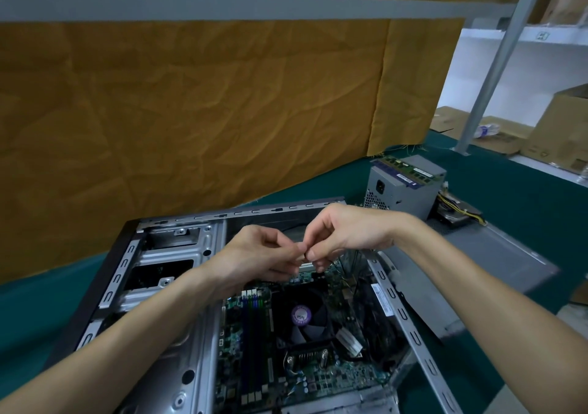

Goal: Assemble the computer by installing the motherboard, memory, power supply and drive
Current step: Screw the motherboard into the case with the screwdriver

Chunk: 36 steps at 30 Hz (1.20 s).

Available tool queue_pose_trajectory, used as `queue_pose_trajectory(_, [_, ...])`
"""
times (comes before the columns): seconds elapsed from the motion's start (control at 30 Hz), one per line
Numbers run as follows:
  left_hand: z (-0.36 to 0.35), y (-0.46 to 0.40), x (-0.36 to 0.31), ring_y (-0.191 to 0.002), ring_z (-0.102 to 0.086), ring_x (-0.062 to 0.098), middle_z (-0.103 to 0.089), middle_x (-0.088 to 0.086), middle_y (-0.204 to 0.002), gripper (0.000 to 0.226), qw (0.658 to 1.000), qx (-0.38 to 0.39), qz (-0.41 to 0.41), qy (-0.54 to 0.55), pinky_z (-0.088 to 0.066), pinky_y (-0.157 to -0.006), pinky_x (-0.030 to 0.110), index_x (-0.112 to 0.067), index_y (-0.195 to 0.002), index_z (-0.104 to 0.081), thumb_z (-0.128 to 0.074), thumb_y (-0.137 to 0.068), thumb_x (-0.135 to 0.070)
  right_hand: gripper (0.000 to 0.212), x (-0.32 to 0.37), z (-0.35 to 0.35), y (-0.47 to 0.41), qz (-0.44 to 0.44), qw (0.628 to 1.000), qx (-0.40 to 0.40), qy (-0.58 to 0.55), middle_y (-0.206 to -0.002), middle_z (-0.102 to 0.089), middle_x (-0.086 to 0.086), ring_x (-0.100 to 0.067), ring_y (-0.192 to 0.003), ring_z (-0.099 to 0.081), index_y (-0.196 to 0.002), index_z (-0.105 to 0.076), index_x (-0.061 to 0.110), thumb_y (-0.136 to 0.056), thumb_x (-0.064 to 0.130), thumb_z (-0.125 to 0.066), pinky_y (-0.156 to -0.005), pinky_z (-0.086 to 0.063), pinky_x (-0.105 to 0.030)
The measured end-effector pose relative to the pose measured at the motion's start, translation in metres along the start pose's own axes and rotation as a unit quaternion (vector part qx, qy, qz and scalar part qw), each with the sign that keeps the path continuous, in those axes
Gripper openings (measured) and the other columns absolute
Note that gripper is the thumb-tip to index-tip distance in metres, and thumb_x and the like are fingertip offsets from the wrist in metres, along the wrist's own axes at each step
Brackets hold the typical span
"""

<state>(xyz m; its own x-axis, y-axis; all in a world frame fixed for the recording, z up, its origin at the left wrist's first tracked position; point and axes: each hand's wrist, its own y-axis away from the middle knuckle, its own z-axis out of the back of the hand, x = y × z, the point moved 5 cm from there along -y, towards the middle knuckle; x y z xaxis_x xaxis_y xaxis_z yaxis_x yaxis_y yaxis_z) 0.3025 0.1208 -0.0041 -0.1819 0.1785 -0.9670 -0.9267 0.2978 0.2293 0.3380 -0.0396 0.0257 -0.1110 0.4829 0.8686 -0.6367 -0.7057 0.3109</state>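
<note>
An open computer case point(159, 286) lies on its side on the green table. The motherboard point(241, 350) sits inside it, with a black CPU fan point(300, 316) and empty memory slots point(253, 334). Above the board, my left hand point(254, 257) and my right hand point(343, 232) meet fingertip to fingertip and pinch a small item point(304, 252) between them; what it is I cannot tell. A grey power supply point(401, 191) stands behind the case at the right, with memory sticks point(410, 170) lying on top. A drive point(455, 218) lies beside it, with yellow and black cables.
The case's grey side panel point(496, 254) lies at the right. A brown paper sheet point(191, 95) hangs behind the table. Cardboard boxes point(560, 127) and a metal shelf post point(496, 63) stand at the far right.
</note>
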Motion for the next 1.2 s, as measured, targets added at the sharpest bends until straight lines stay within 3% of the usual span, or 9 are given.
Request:
queue_pose_trajectory(0.17, [0.002, 0.002, -0.004, -0.080, -0.076, 0.023, -0.075, 0.024, -0.092, 0.028, 0.996, 0.020, -0.028, 0.082, -0.062, -0.074, 0.029, -0.006, -0.084, -0.078, -0.086, -0.070, -0.029, 0.014, 0.000, 0.004, 0.003, 0.014, 1.000, -0.013, -0.024, -0.092, -0.070, -0.016, -0.022, -0.087, -0.070, -0.107, -0.070, -0.007, -0.095, -0.008, -0.063, -0.088, -0.057, -0.029])
queue_pose_trajectory(0.33, [0.001, -0.001, -0.005, -0.078, -0.073, 0.019, -0.074, 0.013, -0.082, 0.026, 0.995, 0.044, -0.060, 0.063, -0.061, -0.077, 0.029, -0.008, -0.093, -0.080, -0.088, -0.071, -0.021, 0.015, 0.002, 0.002, 0.003, 0.023, 1.000, 0.014, 0.002, -0.104, -0.071, -0.025, -0.026, -0.098, -0.068, -0.109, -0.072, 0.000, -0.096, -0.002, -0.064, -0.104, -0.051, -0.042])
queue_pose_trajectory(0.63, [0.002, -0.001, -0.005, -0.080, -0.072, 0.018, -0.075, 0.019, -0.093, 0.019, 0.994, 0.045, -0.062, 0.075, -0.061, -0.081, 0.031, -0.003, -0.094, -0.079, -0.074, -0.086, -0.019, 0.012, 0.001, 0.000, 0.001, 0.011, 1.000, 0.027, 0.001, -0.095, -0.069, -0.013, -0.018, -0.088, -0.066, -0.106, -0.071, -0.001, -0.097, -0.002, -0.062, -0.089, -0.051, -0.029])
queue_pose_trajectory(0.73, [0.006, -0.001, -0.004, -0.079, -0.073, 0.021, -0.076, 0.011, -0.086, 0.018, 0.995, -0.013, -0.095, -0.026, -0.062, -0.079, 0.033, -0.005, -0.092, -0.073, -0.064, -0.099, -0.018, 0.010, -0.001, -0.001, -0.002, -0.017, 1.000, 0.013, -0.013, -0.087, -0.070, -0.010, -0.016, -0.080, -0.068, -0.102, -0.071, -0.003, -0.098, -0.002, -0.061, -0.086, -0.056, -0.029])
queue_pose_trajectory(0.83, [0.004, -0.001, 0.000, -0.078, -0.071, 0.015, -0.075, -0.001, -0.084, 0.014, 0.936, -0.055, -0.120, -0.326, -0.057, -0.072, 0.026, -0.017, -0.098, -0.068, -0.055, -0.103, -0.019, 0.010, -0.002, -0.002, -0.012, -0.079, 0.994, -0.015, 0.072, -0.080, -0.069, -0.013, -0.015, -0.066, -0.070, -0.099, -0.071, -0.004, -0.098, 0.002, -0.064, -0.069, -0.061, -0.028])
queue_pose_trajectory(0.9, [-0.006, -0.001, 0.009, -0.083, -0.067, 0.014, -0.073, -0.004, -0.092, 0.016, 0.874, 0.003, -0.109, -0.473, -0.052, -0.070, 0.023, -0.020, -0.103, -0.069, -0.054, -0.101, -0.023, 0.011, -0.007, -0.006, -0.021, -0.153, 0.975, -0.009, 0.163, -0.080, -0.069, -0.020, -0.019, -0.059, -0.069, -0.098, -0.070, -0.006, -0.098, 0.002, -0.064, -0.062, -0.063, -0.032])
queue_pose_trajectory(0.97, [-0.014, 0.000, 0.018, -0.090, -0.067, 0.018, -0.073, 0.000, -0.100, 0.021, 0.840, 0.069, -0.086, -0.531, -0.054, -0.081, 0.035, -0.019, -0.105, -0.070, -0.052, -0.102, -0.028, 0.012, -0.011, -0.011, -0.030, -0.224, 0.933, 0.002, 0.282, -0.077, -0.073, -0.021, -0.023, -0.055, -0.068, -0.098, -0.069, -0.009, -0.096, 0.002, -0.064, -0.060, -0.063, -0.035])
queue_pose_trajectory(1.1, [-0.015, 0.002, 0.017, -0.090, -0.067, 0.018, -0.073, 0.000, -0.099, 0.023, 0.831, 0.096, -0.084, -0.542, -0.054, -0.084, 0.041, -0.019, -0.103, -0.072, -0.050, -0.103, -0.028, 0.014, -0.018, -0.019, -0.043, -0.324, 0.806, 0.051, 0.492, -0.086, -0.075, -0.009, -0.022, -0.062, -0.065, -0.096, -0.073, 0.004, -0.094, 0.011, -0.062, -0.058, -0.054, -0.030])
queue_pose_trajectory(1.2, [-0.015, 0.003, 0.017, -0.092, -0.067, 0.019, -0.073, 0.000, -0.101, 0.023, 0.825, 0.100, -0.086, -0.549, -0.053, -0.084, 0.041, -0.018, -0.104, -0.072, -0.050, -0.102, -0.025, 0.013, -0.025, -0.019, -0.045, -0.362, 0.763, 0.101, 0.526, -0.085, -0.068, -0.005, -0.020, -0.067, -0.060, -0.089, -0.070, 0.011, -0.096, 0.015, -0.060, -0.061, -0.050, -0.029])
